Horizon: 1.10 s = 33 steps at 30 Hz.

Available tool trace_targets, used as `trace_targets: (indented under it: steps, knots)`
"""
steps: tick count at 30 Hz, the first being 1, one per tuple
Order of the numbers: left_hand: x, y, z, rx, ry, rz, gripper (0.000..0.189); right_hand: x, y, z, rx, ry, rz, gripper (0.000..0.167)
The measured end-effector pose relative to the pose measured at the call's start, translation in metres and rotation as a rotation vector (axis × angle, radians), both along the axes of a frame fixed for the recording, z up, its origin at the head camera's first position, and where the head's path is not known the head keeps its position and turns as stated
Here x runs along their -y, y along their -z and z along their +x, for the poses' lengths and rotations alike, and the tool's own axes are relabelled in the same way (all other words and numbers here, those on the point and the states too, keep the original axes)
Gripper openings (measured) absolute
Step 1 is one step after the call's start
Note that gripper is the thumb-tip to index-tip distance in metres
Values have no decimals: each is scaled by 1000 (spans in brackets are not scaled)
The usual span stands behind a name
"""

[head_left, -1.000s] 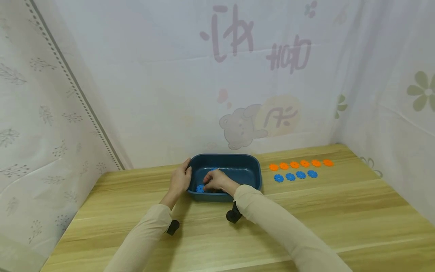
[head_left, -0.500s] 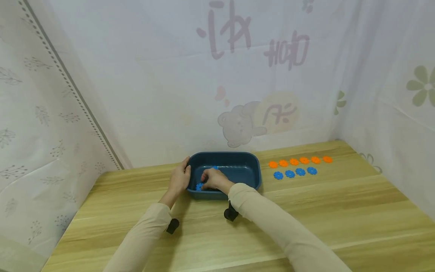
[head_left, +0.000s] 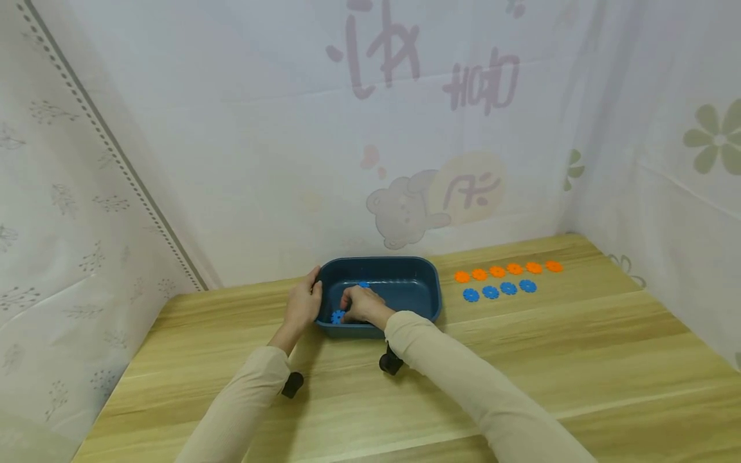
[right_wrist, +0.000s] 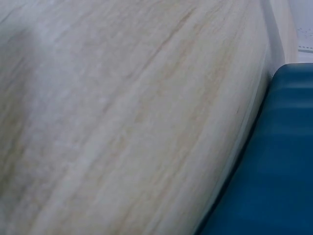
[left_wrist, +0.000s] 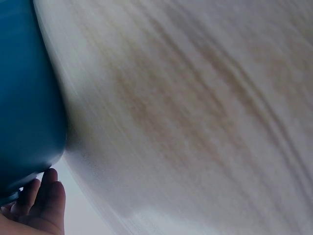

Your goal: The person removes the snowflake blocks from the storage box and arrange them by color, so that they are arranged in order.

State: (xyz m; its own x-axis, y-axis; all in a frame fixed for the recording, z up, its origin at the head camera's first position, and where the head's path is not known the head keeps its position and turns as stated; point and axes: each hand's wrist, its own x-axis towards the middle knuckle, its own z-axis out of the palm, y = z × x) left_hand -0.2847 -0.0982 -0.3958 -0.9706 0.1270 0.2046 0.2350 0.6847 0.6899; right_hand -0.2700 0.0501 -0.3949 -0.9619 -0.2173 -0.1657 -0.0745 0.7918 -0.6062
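A dark blue plastic basin stands near the table's back edge. My left hand holds its left end, thumb by the rim; in the left wrist view the fingers curl against the basin's corner. My right hand reaches inside, fingers bent down, fingertips right at a blue flower-shaped disc in the front left corner. Whether they pinch it I cannot tell. Another blue disc lies behind that hand. The right wrist view shows only the basin's outer wall and tabletop.
Right of the basin, several orange flower-shaped discs lie in a row. In front of them runs a shorter row of blue discs. The wooden table meets a printed curtain behind. Black wrist devices hang below the sleeves.
The right hand has shifted slightly left and its fingers have bent a little more at the blue disc. The left hand keeps its hold on the basin. The head view has shifted slightly.
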Motion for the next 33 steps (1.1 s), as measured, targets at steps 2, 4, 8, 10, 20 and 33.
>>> trace_targets:
  steps: [2, 4, 8, 10, 20, 33]
  knots:
    - [0, 0, 0, -6, -2, -2, 42, 0, -1, -1, 0, -1, 3, 20]
    - [1, -1, -1, -9, -4, -1, 42, 1, -2, -1, -3, -4, -3, 21]
    - [1, 0, -2, -11, -1, 0, 42, 1, -3, -1, -12, -15, -27, 21]
    - [2, 0, -2, -10, 1, 2, 42, 2, -3, 0, -15, -19, -40, 21]
    - [3, -1, -1, -6, -1, 21, 42, 2, -2, -3, -42, -25, -109, 16]
    - [2, 0, 0, -18, 4, 10, 42, -15, -3, -1, 5, 94, -414, 12]
